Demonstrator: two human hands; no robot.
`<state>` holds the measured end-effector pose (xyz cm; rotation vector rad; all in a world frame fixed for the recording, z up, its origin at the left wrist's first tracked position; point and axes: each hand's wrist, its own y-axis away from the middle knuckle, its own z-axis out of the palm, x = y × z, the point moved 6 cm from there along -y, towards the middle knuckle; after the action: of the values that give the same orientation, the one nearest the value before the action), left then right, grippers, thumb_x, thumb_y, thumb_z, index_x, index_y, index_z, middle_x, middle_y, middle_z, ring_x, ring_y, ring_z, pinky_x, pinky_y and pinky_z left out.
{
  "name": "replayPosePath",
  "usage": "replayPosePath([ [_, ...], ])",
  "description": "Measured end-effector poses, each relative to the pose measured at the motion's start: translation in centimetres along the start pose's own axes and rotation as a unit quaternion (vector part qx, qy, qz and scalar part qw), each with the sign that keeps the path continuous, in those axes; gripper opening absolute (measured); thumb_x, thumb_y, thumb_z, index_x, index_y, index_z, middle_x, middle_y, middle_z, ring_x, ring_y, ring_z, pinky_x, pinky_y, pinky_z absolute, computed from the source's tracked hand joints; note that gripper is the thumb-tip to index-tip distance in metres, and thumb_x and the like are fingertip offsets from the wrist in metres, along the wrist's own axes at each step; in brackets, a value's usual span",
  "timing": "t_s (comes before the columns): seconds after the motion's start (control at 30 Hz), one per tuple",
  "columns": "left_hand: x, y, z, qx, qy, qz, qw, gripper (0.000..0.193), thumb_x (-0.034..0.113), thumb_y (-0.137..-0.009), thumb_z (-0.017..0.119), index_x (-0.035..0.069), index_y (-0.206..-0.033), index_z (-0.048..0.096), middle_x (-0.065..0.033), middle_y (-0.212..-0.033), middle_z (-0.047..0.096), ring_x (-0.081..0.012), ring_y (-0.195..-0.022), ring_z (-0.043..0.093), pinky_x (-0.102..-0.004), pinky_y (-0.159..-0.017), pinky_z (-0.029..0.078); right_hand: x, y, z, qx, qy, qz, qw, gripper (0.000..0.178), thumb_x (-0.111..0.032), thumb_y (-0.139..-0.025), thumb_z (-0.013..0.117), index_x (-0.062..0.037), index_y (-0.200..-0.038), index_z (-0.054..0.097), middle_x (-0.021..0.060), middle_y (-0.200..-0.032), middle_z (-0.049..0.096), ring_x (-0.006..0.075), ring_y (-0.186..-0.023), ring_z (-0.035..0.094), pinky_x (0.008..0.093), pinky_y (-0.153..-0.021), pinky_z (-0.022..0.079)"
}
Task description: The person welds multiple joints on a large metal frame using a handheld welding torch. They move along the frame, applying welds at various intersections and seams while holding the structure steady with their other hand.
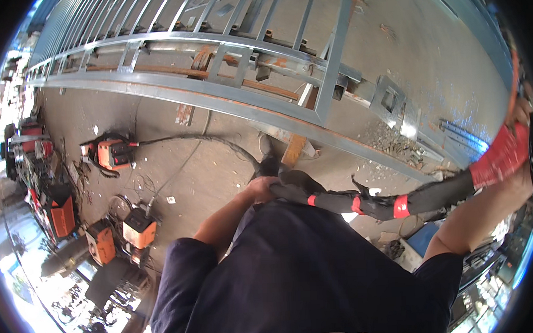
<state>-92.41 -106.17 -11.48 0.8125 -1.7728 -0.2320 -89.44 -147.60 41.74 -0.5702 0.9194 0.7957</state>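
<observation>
A thick black sleeved cable (437, 193), banded with red tape, crosses in front of my body from my waist to the far right. My left hand (263, 189) is closed around it beside my left hip. Its right end has a broad red wrapping (499, 156). My right hand (519, 115) is raised at the right rim of the head view, closed on this red-wrapped part; its fingers are partly cut off by the dark picture edge. From near my left hand, a thinner black cable runs left to an orange and black machine (116, 154) on the floor.
A large welded steel frame with many parallel bars (215, 88) stretches across the front. Steel plates (388, 101) and gravel-like scrap (390, 144) lie to its right. Orange and black machines (139, 227) stand on the floor at left. A blue panel (423, 238) lies below my right arm.
</observation>
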Motion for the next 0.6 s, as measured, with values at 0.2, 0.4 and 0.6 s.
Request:
replayPosePath([
  [0.2,-2.2,0.0,-3.8,0.176,-0.012,0.009,0.984,0.037,0.032,-0.088,0.083,0.014,-0.119,0.073,-0.0155,-0.107,0.075,-0.0347,-0.108,0.073,-0.0437,-0.093,0.057,6.7,0.2,-6.5,0.049,0.016,0.101,0.994,0.064,-0.042,-0.11,0.059,0.0067,-0.15,0.046,0.0027,-0.09,0.057,0.0138,-0.076,0.056,0.0256,-0.071,0.051],
  [0.4,6.5,-3.5,-7.2,0.068,-0.133,0.1,0.984,0.044,0.023,-0.09,0.076,0.012,-0.132,0.07,-0.0174,-0.119,0.074,-0.0335,-0.111,0.072,-0.0453,-0.096,0.058,8.9,-0.7,-7.6,0.178,0.217,0.13,0.951,0.054,-0.051,-0.109,0.055,-0.0009,-0.121,0.071,0.0032,-0.075,0.065,0.0136,-0.061,0.061,0.0284,-0.056,0.052],
  [0.6,14.8,-13.3,-17.1,0.04,-0.116,0.132,0.984,0.03,0.028,-0.096,0.073,0.009,-0.119,0.077,-0.0147,-0.103,0.078,-0.0323,-0.09,0.077,-0.0433,-0.079,0.06,16.5,2.6,-11.4,0.23,0.251,0.199,0.919,0.054,-0.057,-0.106,0.057,-0.0041,-0.109,0.071,0.0042,-0.074,0.065,0.0136,-0.059,0.06,0.029,-0.055,0.051],
])
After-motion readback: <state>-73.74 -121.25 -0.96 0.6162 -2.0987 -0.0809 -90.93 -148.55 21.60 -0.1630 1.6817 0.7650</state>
